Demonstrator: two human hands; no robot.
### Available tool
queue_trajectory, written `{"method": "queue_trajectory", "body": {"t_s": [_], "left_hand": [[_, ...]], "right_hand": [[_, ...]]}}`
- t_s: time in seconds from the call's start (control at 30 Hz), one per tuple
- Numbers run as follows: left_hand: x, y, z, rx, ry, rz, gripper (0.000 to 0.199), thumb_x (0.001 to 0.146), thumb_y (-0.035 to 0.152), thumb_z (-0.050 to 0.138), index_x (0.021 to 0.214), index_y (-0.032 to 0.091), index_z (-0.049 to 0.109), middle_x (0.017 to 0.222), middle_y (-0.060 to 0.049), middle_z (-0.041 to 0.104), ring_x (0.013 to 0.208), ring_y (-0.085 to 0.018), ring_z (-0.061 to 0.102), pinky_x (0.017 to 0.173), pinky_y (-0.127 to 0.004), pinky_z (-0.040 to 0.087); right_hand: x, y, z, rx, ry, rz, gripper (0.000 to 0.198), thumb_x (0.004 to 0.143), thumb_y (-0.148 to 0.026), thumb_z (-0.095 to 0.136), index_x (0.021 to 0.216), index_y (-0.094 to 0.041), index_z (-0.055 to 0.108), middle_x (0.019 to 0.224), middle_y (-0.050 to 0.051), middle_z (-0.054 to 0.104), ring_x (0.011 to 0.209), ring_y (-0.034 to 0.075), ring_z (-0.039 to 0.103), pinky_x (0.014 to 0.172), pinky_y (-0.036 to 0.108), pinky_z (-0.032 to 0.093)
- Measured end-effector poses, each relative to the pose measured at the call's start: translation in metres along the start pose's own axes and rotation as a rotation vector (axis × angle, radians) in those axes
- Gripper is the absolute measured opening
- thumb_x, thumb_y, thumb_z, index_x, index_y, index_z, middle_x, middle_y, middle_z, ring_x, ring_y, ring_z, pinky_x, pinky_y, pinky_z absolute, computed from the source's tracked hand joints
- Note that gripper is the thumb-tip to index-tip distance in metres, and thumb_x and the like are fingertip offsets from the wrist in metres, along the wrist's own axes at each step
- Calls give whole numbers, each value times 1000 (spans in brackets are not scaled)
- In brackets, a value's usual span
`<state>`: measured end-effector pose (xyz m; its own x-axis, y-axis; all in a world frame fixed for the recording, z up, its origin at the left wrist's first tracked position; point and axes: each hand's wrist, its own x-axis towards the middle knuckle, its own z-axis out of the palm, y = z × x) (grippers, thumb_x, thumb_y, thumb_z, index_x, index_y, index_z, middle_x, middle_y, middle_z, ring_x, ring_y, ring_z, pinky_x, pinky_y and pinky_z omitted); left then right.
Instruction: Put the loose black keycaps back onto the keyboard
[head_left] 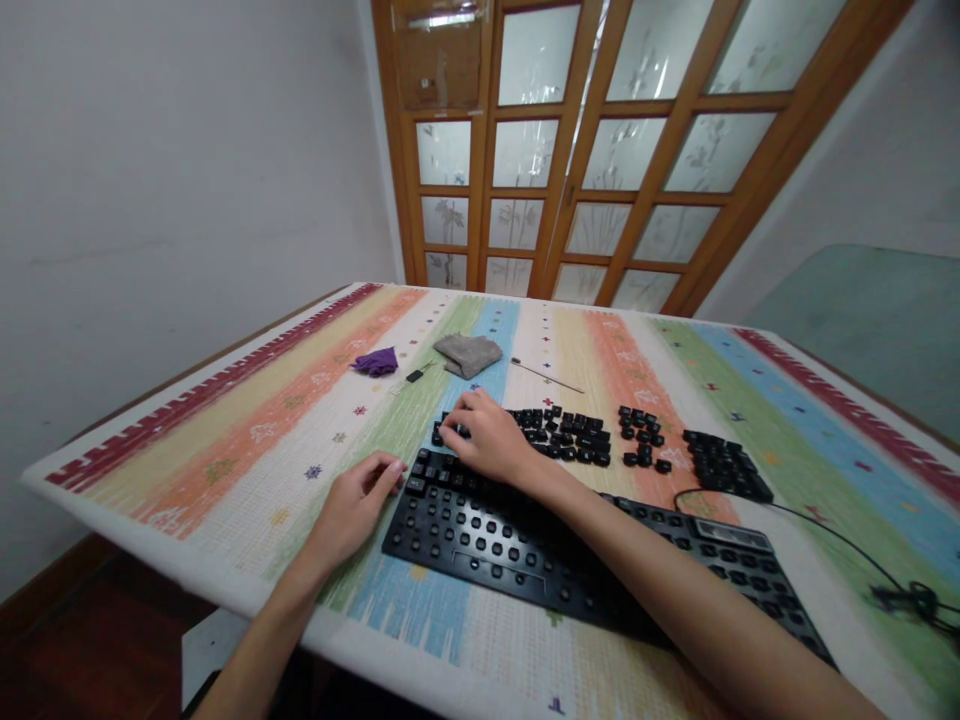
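A black keyboard [480,545], many of its keycaps removed, lies tilted on the striped tablecloth. My right hand [487,435] reaches across it to the left end of the loose black keycaps [566,430] behind it. Its fingers are bent down and closed on a keycap [459,431], partly hidden by the fingers. Beside the keyboard's upper left corner rests my left hand [356,510], its fingers curled and the thumb tip against the index finger. What lies between those tips, if anything, is too small to make out. The top-left row still carries several keycaps.
Farther back lie a purple cloth [376,362], a grey cloth [468,354], a small black object [415,376] and a thin stick with a dark tip [547,375]. More keycaps [726,466] sit at the right. A black cable [840,540] runs right to a bundle.
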<state>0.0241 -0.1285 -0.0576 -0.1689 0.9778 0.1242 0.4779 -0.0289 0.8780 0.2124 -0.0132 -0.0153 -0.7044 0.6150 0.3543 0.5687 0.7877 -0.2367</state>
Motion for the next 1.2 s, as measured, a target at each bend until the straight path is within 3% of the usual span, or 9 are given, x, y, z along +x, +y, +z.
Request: {"method": "queue_trajectory", "body": {"t_s": [0.07,0.2,0.63,0.83,1.0,1.2], "left_hand": [[-1,2,-2,25,26,-10,38,89,53,52,84,18,65,73,-2,66,71,-20,62,69,-30,46],[-1,3,-2,66,54,25,36,89,50,52,82,18,67,73,-2,68,71,-20,62,69,-31,46],[-4,1,1,185,32,138,29,90,42,56,81,19,71,71,-1,64,61,-15,55,58,-27,41],[-5,3,1,194,28,156,27,88,43,61,82,19,72,70,-1,64,60,-15,54,59,-27,42],[-6,3,2,212,44,187,24,88,41,62,82,20,71,71,-1,64,62,-16,55,61,-27,44],[-10,6,3,243,127,391,20,87,33,68,104,22,68,92,-3,66,80,-17,59,75,-30,50]], "right_hand": [[13,19,0,-18,-15,141,22,94,-24,56,93,-15,76,97,10,66,99,23,54,90,33,41],[29,43,7,-60,-33,240,24,92,-20,55,92,-12,77,98,14,67,100,27,55,89,37,42],[47,54,23,-11,-117,282,19,87,-11,59,98,-12,75,99,13,74,99,27,61,85,34,44],[44,40,1,78,-58,195,20,90,-10,61,104,-14,74,100,9,74,97,21,62,90,32,43],[16,16,-16,301,-35,82,15,86,-9,65,93,-16,77,89,5,74,78,15,64,75,26,47],[-22,-18,-14,580,-67,71,15,84,-8,66,88,-18,76,83,2,73,73,12,64,69,23,48]]}}
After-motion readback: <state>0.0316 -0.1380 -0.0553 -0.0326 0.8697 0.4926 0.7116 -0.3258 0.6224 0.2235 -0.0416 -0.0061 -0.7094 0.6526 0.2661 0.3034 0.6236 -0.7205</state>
